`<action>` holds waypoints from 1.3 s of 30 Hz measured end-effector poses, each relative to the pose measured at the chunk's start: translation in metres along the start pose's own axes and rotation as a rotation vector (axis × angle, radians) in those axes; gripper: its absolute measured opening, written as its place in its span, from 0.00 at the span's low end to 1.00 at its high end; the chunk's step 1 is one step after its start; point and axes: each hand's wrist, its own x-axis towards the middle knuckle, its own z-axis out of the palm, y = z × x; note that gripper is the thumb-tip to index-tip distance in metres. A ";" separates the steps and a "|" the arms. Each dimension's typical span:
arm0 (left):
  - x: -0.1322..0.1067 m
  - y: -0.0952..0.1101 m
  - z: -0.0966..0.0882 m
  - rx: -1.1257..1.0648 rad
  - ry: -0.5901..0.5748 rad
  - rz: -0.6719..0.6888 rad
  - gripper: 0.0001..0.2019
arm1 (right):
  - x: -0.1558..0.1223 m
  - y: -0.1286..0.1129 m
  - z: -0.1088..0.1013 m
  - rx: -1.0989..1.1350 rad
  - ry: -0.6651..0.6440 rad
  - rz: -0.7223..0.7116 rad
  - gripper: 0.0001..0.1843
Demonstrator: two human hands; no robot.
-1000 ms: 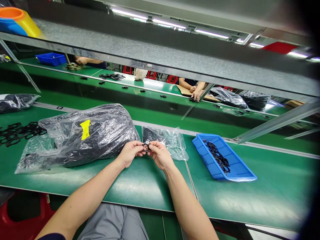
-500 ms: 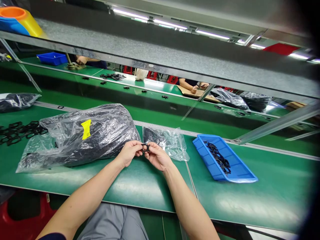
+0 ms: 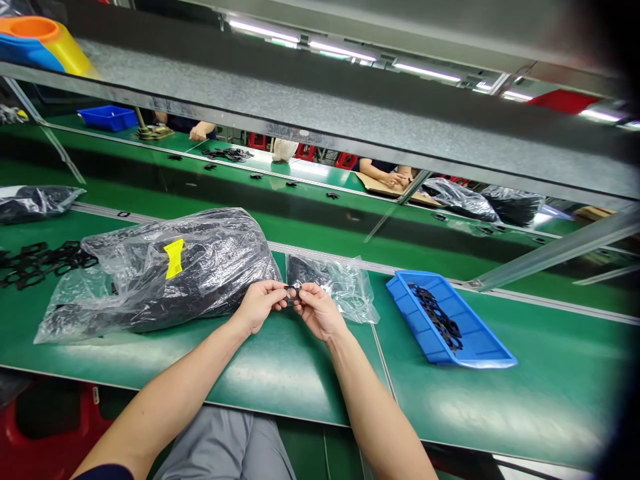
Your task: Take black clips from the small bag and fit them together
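Note:
Between my two hands is a small black plastic frame with openings (image 3: 291, 293), its edges partly covered by fingertips. My left hand (image 3: 263, 305) pinches its left side, and my right hand (image 3: 319, 310) pinches the right side. Both hands hold it above the green table (image 3: 280, 373). Just behind and left lies a large clear plastic bag (image 3: 220, 267) full of black parts, with a yellow label (image 3: 174, 259) on it. A smaller clear bag (image 3: 345, 287) with black contents rests behind my right hand.
To the right stands a blue tray (image 3: 480, 333) holding black parts (image 3: 437, 317). Loose black frames (image 3: 45, 263) lie at far left. Beyond the table's back rail, a green conveyor (image 3: 310, 227) carries several black pieces. A metal shelf (image 3: 300, 100) crosses overhead. Co-workers' hands (image 3: 395, 179) show opposite.
My hands stay nearly in place, with slight finger movement on the black frame. Across the line, one co-worker's hand has moved right, and another's hands have come down onto the cardboard.

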 end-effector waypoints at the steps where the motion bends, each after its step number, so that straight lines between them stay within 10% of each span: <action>1: 0.000 0.000 0.000 0.004 0.009 0.008 0.11 | 0.000 0.000 0.001 -0.008 0.019 -0.016 0.16; 13: -0.003 -0.004 0.001 0.233 0.060 0.217 0.09 | 0.004 0.007 -0.004 -0.299 0.152 -0.308 0.18; 24: -0.016 -0.003 0.004 0.567 0.005 0.546 0.07 | 0.002 0.014 0.000 -0.299 0.036 -0.207 0.13; 32: -0.002 -0.007 0.000 0.272 0.026 0.246 0.12 | -0.001 0.008 0.000 -0.327 -0.046 -0.109 0.14; 39: -0.001 -0.008 0.000 0.230 0.086 0.253 0.09 | 0.000 0.010 0.000 -0.326 -0.065 -0.117 0.14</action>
